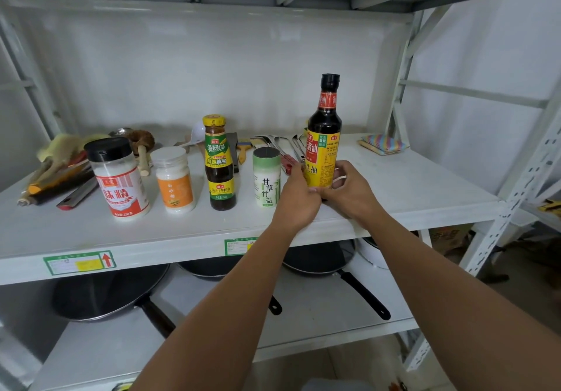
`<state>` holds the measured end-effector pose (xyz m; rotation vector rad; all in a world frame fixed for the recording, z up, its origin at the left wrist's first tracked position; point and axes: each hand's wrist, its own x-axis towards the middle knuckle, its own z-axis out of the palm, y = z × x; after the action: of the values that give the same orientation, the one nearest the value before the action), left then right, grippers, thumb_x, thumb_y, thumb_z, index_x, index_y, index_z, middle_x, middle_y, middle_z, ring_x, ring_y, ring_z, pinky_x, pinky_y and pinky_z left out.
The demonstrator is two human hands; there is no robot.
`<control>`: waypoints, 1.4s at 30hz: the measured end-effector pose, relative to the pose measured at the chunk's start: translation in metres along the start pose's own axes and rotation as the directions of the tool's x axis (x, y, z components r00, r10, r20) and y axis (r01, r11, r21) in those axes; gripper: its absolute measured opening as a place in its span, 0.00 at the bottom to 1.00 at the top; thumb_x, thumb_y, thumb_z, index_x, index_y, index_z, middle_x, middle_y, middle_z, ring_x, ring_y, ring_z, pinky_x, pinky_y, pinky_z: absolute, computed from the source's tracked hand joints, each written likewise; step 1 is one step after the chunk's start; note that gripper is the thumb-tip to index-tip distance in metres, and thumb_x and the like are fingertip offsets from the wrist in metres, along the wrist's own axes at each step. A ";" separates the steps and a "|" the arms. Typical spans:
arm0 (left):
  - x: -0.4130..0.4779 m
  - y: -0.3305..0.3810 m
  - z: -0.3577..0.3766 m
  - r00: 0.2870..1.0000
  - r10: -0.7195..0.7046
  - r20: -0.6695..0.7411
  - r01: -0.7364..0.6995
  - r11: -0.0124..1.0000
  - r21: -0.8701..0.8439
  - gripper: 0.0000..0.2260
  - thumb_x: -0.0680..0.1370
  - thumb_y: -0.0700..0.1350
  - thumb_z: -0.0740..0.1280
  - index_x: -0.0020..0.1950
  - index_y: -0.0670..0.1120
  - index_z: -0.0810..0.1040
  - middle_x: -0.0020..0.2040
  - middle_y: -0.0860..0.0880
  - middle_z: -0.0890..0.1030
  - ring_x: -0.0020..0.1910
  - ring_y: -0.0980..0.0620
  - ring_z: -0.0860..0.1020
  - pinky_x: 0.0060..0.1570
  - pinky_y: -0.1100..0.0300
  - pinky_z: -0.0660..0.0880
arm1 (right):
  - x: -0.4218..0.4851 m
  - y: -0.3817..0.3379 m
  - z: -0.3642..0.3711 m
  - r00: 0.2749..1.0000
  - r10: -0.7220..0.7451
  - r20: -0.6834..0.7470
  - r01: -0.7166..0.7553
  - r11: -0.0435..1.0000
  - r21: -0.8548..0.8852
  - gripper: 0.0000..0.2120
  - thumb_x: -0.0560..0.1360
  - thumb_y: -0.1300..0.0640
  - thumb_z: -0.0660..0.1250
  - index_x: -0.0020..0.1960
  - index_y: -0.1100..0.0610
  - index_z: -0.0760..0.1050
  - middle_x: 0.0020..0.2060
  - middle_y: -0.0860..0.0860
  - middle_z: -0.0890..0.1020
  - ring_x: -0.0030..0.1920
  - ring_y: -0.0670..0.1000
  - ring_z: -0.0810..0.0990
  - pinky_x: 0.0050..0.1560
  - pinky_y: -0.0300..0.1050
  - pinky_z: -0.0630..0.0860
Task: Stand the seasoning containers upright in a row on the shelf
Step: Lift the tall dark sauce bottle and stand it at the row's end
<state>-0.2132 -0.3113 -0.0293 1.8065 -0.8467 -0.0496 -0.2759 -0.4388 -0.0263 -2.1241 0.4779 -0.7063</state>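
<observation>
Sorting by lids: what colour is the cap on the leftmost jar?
The cap on the leftmost jar is black, clearest in the head view.

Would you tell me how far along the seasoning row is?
Four stand upright in a row already: the black-lidded jar, orange-labelled jar, oyster sauce bottle and salt canister. In hand: the left hand and right hand grip the soy sauce bottle upright at the row's right end. Left: letting go; its base is hidden behind the hands.
</observation>
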 end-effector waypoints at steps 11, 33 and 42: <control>0.000 -0.002 -0.002 0.999 -0.047 0.022 0.047 0.999 0.010 0.27 0.79 0.39 0.66 0.76 0.46 0.61 0.62 0.51 0.76 0.57 0.51 0.78 0.53 0.59 0.72 | 0.008 0.016 -0.009 0.992 0.020 0.126 -0.048 0.974 0.222 0.33 0.71 0.53 0.81 0.71 0.47 0.72 0.62 0.50 0.84 0.62 0.51 0.83 0.64 0.58 0.81; -0.001 0.001 0.003 1.000 -0.012 0.025 0.011 0.999 0.033 0.33 0.78 0.41 0.67 0.79 0.52 0.57 0.67 0.54 0.74 0.60 0.56 0.75 0.57 0.60 0.72 | 0.004 0.007 -0.002 0.996 0.013 0.092 -0.018 0.998 0.058 0.38 0.62 0.45 0.85 0.67 0.50 0.73 0.53 0.47 0.84 0.51 0.47 0.85 0.57 0.49 0.83; -0.007 -0.003 0.000 0.999 0.014 0.035 -0.014 1.000 -0.009 0.26 0.78 0.41 0.67 0.75 0.48 0.64 0.65 0.51 0.77 0.59 0.55 0.76 0.57 0.58 0.72 | 0.006 0.010 0.001 0.993 -0.016 0.116 0.019 0.999 -0.032 0.36 0.65 0.44 0.84 0.69 0.49 0.75 0.57 0.46 0.85 0.55 0.47 0.84 0.61 0.50 0.81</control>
<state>-0.2167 -0.3073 -0.0342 1.7959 -0.8826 -0.0759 -0.2715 -0.4473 -0.0336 -2.1886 0.4107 -0.5844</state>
